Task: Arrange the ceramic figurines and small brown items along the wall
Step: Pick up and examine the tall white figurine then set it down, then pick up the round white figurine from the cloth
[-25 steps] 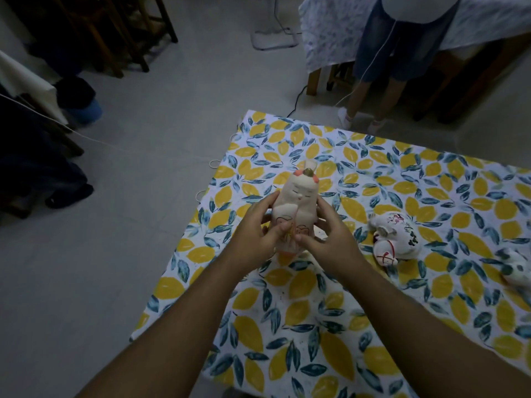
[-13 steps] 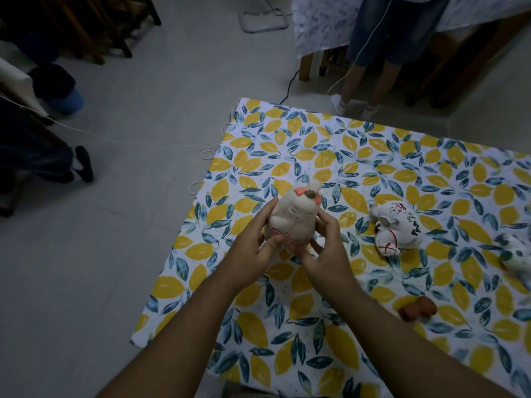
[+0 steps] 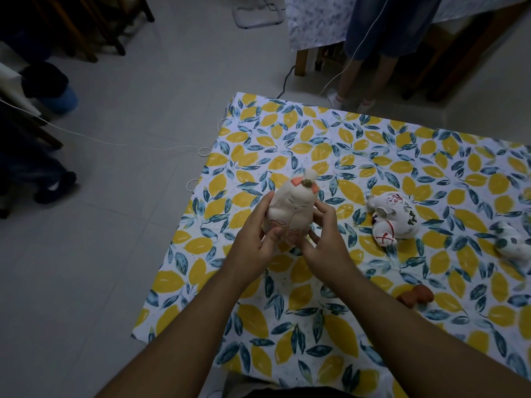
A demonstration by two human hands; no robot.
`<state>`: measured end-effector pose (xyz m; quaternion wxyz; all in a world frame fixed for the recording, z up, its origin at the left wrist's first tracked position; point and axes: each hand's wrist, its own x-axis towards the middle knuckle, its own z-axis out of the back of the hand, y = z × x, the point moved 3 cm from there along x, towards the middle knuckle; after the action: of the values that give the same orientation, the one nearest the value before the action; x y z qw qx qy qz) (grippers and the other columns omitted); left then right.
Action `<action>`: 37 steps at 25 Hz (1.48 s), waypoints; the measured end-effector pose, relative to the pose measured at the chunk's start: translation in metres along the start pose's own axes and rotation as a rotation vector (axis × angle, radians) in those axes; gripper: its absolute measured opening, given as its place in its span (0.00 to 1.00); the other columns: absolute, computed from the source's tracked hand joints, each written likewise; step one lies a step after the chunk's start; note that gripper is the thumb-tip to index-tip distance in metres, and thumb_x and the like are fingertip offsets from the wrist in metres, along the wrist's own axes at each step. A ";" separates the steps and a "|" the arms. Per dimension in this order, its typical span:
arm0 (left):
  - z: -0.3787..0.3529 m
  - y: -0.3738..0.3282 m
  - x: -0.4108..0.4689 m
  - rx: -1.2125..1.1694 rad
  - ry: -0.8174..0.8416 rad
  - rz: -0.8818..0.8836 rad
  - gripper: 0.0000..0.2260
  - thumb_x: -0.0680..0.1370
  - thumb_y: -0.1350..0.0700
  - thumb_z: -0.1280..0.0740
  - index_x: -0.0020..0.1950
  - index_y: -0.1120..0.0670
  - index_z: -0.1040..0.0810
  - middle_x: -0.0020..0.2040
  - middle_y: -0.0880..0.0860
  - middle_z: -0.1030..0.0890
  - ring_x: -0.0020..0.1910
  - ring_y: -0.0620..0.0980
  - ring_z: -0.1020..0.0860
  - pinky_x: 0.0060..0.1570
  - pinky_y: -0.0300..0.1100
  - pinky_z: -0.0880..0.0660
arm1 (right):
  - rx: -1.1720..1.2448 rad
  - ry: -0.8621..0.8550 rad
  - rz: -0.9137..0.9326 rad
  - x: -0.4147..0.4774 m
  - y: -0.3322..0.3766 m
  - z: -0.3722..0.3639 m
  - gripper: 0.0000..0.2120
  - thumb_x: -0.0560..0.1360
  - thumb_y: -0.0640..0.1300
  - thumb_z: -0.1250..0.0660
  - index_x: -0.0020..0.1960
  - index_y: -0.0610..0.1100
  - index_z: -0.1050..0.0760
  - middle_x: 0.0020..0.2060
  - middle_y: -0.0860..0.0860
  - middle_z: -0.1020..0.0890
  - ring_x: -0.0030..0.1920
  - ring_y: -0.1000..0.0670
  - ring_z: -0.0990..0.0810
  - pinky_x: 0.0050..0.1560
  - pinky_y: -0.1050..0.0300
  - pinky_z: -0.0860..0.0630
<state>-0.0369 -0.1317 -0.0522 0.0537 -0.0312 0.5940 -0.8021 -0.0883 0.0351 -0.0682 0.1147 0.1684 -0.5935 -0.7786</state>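
Note:
A tall white ceramic figurine (image 3: 290, 205) with orange marks and a gold knob on top is held upright over the left part of the lemon-print cloth (image 3: 373, 156). My left hand (image 3: 254, 238) grips its left side and my right hand (image 3: 324, 239) its right side, fingers under its base. A white figurine with red and black painting (image 3: 388, 219) lies on its side to the right. Another white figurine with dark spots (image 3: 514, 239) lies at the right edge. A small brown item (image 3: 415, 295) rests beside my right forearm.
The cloth's left edge borders grey floor tiles with a thin white cord (image 3: 115, 143) running across. A person's legs (image 3: 353, 81) stand beyond the far edge by another table (image 3: 313, 21). Dark chairs (image 3: 94, 24) and a blue item (image 3: 61, 100) sit at far left.
The figurine, tilted half a second ago, now stands more upright between my hands, which hold it in about the same spot. The view shifted slightly.

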 end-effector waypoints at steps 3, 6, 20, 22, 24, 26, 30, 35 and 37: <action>0.000 0.002 0.001 0.013 0.000 -0.005 0.28 0.83 0.48 0.36 0.80 0.41 0.45 0.77 0.45 0.34 0.73 0.42 0.32 0.65 0.48 0.25 | -0.007 0.009 0.004 0.001 0.002 0.000 0.35 0.76 0.39 0.26 0.73 0.59 0.41 0.71 0.52 0.30 0.71 0.61 0.30 0.60 0.72 0.28; 0.000 0.003 0.001 0.018 0.002 -0.007 0.28 0.82 0.46 0.37 0.80 0.40 0.45 0.77 0.45 0.34 0.73 0.42 0.32 0.65 0.53 0.25 | -0.009 0.010 0.002 0.001 0.003 0.000 0.36 0.76 0.38 0.27 0.74 0.58 0.42 0.71 0.50 0.30 0.69 0.62 0.30 0.57 0.75 0.28; -0.040 -0.052 -0.055 0.516 -0.378 -0.028 0.26 0.83 0.47 0.41 0.80 0.54 0.40 0.80 0.52 0.38 0.80 0.47 0.45 0.76 0.56 0.42 | -0.661 -0.027 0.137 -0.039 0.025 0.062 0.30 0.81 0.58 0.38 0.80 0.51 0.40 0.78 0.50 0.34 0.80 0.48 0.42 0.78 0.42 0.42; -0.067 -0.067 -0.067 0.567 -0.367 -0.058 0.26 0.83 0.46 0.42 0.79 0.53 0.39 0.80 0.51 0.38 0.80 0.45 0.46 0.76 0.54 0.43 | -0.765 -0.030 0.162 -0.051 0.022 0.091 0.29 0.82 0.59 0.41 0.80 0.50 0.39 0.79 0.51 0.35 0.81 0.49 0.44 0.79 0.44 0.49; -0.104 -0.078 -0.070 0.586 -0.298 -0.061 0.25 0.84 0.45 0.43 0.80 0.52 0.40 0.79 0.47 0.38 0.80 0.44 0.48 0.77 0.51 0.46 | -0.817 -0.044 0.175 -0.063 0.016 0.124 0.29 0.82 0.58 0.41 0.80 0.49 0.40 0.80 0.51 0.37 0.81 0.50 0.45 0.80 0.44 0.50; -0.141 -0.083 -0.063 0.582 -0.225 -0.046 0.26 0.84 0.43 0.44 0.80 0.50 0.40 0.79 0.44 0.40 0.80 0.43 0.48 0.77 0.47 0.49 | -0.848 -0.071 0.161 -0.074 0.006 0.157 0.29 0.82 0.57 0.41 0.81 0.49 0.40 0.80 0.52 0.37 0.81 0.50 0.45 0.80 0.44 0.50; -0.205 -0.087 -0.027 0.617 -0.103 -0.022 0.27 0.83 0.41 0.44 0.80 0.52 0.39 0.79 0.50 0.37 0.79 0.48 0.44 0.77 0.50 0.45 | -0.929 -0.129 0.038 -0.087 -0.023 0.227 0.29 0.83 0.58 0.42 0.80 0.49 0.40 0.80 0.51 0.37 0.81 0.49 0.45 0.80 0.43 0.49; -0.251 -0.075 0.031 0.615 -0.053 0.087 0.25 0.83 0.45 0.42 0.78 0.54 0.37 0.78 0.54 0.34 0.77 0.53 0.38 0.73 0.54 0.38 | -0.939 -0.236 -0.153 -0.081 -0.063 0.310 0.27 0.84 0.55 0.42 0.80 0.47 0.38 0.79 0.48 0.36 0.80 0.46 0.43 0.78 0.42 0.48; -0.260 -0.066 0.053 0.595 -0.049 0.149 0.25 0.84 0.46 0.42 0.78 0.56 0.37 0.77 0.56 0.34 0.77 0.54 0.38 0.74 0.54 0.38 | -0.933 -0.285 -0.243 -0.072 -0.078 0.339 0.25 0.85 0.53 0.44 0.80 0.46 0.38 0.80 0.47 0.36 0.80 0.45 0.43 0.79 0.41 0.46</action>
<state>-0.1224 0.1274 -0.0657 0.1333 0.0101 0.3324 -0.9336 -0.1553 0.3839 -0.0537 0.0043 0.0590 -0.1682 -0.9840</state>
